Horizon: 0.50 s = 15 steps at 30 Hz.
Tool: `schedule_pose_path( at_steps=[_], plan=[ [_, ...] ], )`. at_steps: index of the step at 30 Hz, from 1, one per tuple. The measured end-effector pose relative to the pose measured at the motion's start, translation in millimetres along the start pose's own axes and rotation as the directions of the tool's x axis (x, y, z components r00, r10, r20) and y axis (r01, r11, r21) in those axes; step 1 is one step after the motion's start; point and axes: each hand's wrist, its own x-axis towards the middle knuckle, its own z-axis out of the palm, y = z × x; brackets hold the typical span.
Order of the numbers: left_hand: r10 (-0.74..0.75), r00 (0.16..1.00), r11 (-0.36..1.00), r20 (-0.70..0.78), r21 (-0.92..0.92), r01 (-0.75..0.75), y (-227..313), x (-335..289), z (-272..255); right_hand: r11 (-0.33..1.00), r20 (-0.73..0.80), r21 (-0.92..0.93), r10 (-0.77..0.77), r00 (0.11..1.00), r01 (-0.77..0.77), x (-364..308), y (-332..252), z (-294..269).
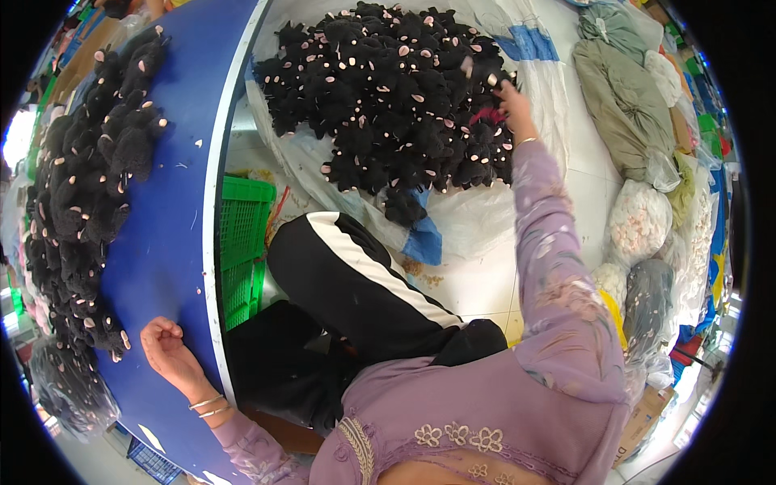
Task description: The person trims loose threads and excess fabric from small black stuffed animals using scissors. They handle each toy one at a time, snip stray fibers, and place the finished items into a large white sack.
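Note:
My right arm stretches out to the right edge of a big heap of small black plush toys with pale pink and cream parts. There my right hand is at the heap, fingers apart, with no toy seen lifted in it. Beside its fingers lies a dark red or pink patch, too small to name. My left hand rests on the blue tabletop, palm partly showing. Its fingers are loosely bent and hold nothing. More black plush toys are piled along the table's left side.
The heap lies on a whitish plastic sheet on the floor. A green plastic crate stands between table and my leg. Full sacks and clear bags of pale pieces line the right side. A dark plastic bag is at the lower left.

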Motion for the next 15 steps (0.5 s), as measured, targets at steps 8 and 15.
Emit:
schedule_pose_path(
  at_steps=[8, 15],
  plan=[
    [0.013, 0.999, 1.0, -0.037, 0.013, -0.012, -5.5, 7.1, 9.8, 0.888, 0.238, -0.382, -0.171, 0.956, 0.254, -39.4, 37.0, 45.1],
    [0.055, 0.998, 0.973, 0.019, 0.224, -0.058, -4.7, 14.8, 34.6, 0.934, 0.586, -0.246, -0.071, 0.807, 0.261, -127.7, 131.0, 203.1]
  ],
)
